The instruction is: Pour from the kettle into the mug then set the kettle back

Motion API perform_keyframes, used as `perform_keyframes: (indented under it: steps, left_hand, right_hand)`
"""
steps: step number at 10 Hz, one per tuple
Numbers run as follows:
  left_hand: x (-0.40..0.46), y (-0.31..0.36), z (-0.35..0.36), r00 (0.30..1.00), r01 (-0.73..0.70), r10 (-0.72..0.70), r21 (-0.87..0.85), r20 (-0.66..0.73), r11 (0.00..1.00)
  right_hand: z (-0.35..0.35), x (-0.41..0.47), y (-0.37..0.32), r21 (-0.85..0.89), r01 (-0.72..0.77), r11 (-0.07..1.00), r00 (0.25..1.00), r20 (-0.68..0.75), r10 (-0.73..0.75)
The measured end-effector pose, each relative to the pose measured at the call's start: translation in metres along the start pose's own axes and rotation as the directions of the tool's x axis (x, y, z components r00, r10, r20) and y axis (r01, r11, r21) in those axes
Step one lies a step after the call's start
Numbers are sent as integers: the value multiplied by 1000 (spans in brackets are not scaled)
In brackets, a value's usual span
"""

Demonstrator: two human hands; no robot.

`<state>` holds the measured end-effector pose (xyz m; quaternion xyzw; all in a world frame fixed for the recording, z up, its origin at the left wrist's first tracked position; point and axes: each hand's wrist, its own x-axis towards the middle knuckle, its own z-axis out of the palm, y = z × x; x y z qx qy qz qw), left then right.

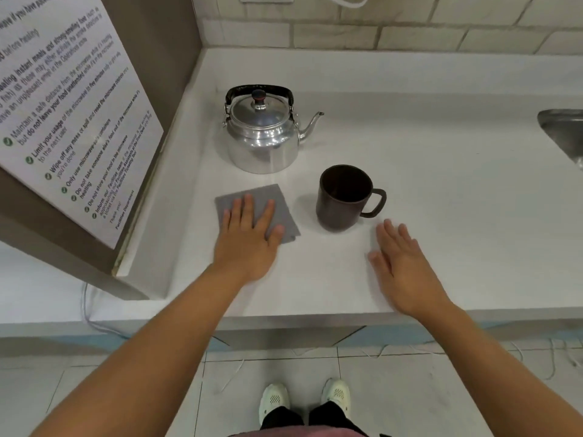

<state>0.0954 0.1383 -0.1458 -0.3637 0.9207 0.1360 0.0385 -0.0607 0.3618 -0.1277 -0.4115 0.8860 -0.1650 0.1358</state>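
Kettle (262,134) is seen upright at the back of the white counter (441,171), lid on, spout aimed right; the brown mug (344,197) stands near it, closer to the counter's front edge and apparently empty. Nothing is held: the left hand (249,234) is laid flat, fingers spread, on a grey cloth (233,197), and the right hand (400,257) is open just beside the mug. Pouring is judged not yet begun; next, the black handle (258,89) must be gripped.
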Motion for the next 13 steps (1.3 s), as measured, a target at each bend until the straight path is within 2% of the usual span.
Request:
perform_keyframes:
  steps: [1, 2, 3, 4, 5, 6, 10, 11, 12, 13]
  left_hand:
    - [43, 9, -12, 994, -48, 42, 63, 102, 997]
    - [48, 11, -10, 959, -251, 239, 62, 151, 966]
    - [48, -5, -13, 950, -282, 275, 35, 149, 959]
    - [44, 7, -13, 963, -244, 237, 45, 130, 969]
    - [26, 6, -8, 952, -286, 279, 46, 123, 957]
    - [1, -13, -8, 953, -277, 270, 41, 135, 960]
    - [-54, -9, 0, 948, -297, 287, 58, 138, 953]
    - [-51, -6, -19, 937, -271, 257, 30, 237, 962]
    - [-30, 3, -65, 929, -193, 186, -12, 320, 981]
    - [-6, 16, -115, 967, -186, 183, -1, 178, 983]
  right_hand:
    - [5, 18, 8, -74, 30, 997, 998, 52, -26]
    - [10, 20, 18, -78, 49, 996, 998, 50, -45]
    - [10, 22, 19, -77, 55, 995, 997, 62, -50]
    - [11, 21, 18, -86, 60, 994, 996, 64, -55]
    - [9, 21, 18, -82, 57, 995, 995, 82, -50]
    - [10, 20, 19, -83, 61, 995, 995, 83, -54]
    - [9, 21, 18, -71, 66, 995, 996, 60, -62]
    - [2, 19, 16, -68, 71, 995, 992, 109, -63]
    - [-28, 33, 13, -81, 58, 995, 994, 96, -50]
    - [-77, 53, 7, -45, -16, 999, 1000, 8, 17]
